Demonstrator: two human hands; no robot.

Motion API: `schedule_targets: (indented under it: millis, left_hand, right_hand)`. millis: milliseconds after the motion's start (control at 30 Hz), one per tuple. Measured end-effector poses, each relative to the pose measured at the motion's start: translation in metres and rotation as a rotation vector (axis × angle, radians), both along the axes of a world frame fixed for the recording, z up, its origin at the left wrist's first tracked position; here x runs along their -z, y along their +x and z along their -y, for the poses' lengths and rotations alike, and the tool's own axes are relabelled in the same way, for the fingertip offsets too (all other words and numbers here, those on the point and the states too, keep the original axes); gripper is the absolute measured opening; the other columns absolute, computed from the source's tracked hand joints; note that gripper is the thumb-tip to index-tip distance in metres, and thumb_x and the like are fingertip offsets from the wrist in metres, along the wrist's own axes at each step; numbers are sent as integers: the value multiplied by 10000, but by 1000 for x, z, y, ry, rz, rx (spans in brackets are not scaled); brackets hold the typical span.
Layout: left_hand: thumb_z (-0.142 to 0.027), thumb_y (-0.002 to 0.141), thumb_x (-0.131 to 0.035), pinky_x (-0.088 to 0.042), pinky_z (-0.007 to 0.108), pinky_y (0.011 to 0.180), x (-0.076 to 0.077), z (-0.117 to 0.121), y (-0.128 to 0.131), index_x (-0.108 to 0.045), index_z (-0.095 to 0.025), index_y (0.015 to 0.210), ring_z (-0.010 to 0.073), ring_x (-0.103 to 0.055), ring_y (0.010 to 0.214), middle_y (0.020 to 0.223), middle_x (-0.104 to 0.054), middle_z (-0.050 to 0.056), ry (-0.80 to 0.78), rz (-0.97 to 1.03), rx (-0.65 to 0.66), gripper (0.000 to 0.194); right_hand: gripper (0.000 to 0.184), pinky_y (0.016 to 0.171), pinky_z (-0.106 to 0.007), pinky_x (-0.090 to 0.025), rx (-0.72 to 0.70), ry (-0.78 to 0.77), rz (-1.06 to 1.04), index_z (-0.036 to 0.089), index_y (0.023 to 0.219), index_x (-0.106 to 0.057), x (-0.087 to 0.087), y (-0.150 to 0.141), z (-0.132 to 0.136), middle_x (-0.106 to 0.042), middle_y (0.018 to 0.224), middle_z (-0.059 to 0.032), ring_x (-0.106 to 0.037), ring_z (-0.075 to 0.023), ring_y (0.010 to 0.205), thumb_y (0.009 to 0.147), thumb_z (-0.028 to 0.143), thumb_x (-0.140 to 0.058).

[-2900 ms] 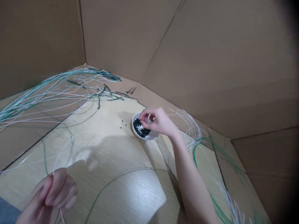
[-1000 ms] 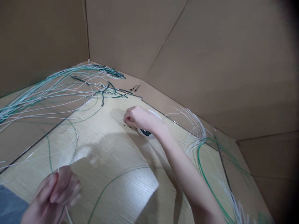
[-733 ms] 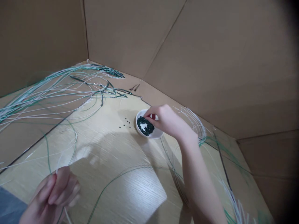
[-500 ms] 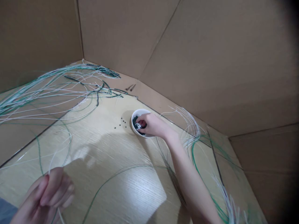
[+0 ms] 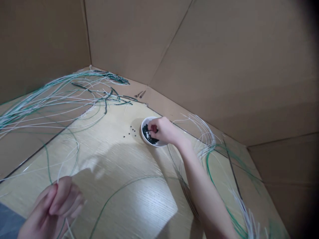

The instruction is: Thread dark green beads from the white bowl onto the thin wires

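Note:
My left hand is closed at the lower left, thumb and forefinger pinched on thin white and green cords that run out above and below it. My right hand reaches over a small white bowl, its fingertips pinched together above dark beads. Whether a bead sits between those fingertips is too small to make out. Several loose beads lie on the table just left of the bowl.
Long green and white cords with beaded ends spread across the back left. Two small pointed metal pieces lie near the cardboard wall. More cords run along the right. Cardboard encloses the wooden table.
My right hand has lifted slightly off the beads, fingers drawing closer together. My left hand keeps its pinch on the cords. The whole view has shifted a little.

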State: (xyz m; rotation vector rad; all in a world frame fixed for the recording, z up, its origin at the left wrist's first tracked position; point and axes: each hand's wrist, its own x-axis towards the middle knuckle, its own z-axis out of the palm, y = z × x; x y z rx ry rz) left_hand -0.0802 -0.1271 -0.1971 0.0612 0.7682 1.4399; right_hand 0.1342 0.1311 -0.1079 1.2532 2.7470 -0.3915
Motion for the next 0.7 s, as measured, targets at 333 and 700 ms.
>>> schedule_targets:
  millis: [333, 700]
  left_hand:
    - [-451, 674, -741, -244, 189, 365, -21, -7, 5, -421, -176, 442, 77, -30, 434, 484, -41, -69, 5, 27, -86, 482]
    - [-434, 441, -870, -229, 180, 380, -47, -14, 14, -379, -159, 398, 80, 32, 509, 545, 5, -72, -279, 64, -194, 565]
  right_hand:
    - [155, 604, -215, -330, -216, -14, -97, 148, 715, -612, -21, -45, 8, -580, 690, -2, -459, -79, 630, 673, 77, -480]
    - [166, 529, -255, -222, -273, 54, 132, 130, 677, -586, -1, -65, 8, -582, 729, -56, -405, -97, 610, 684, 52, -439]
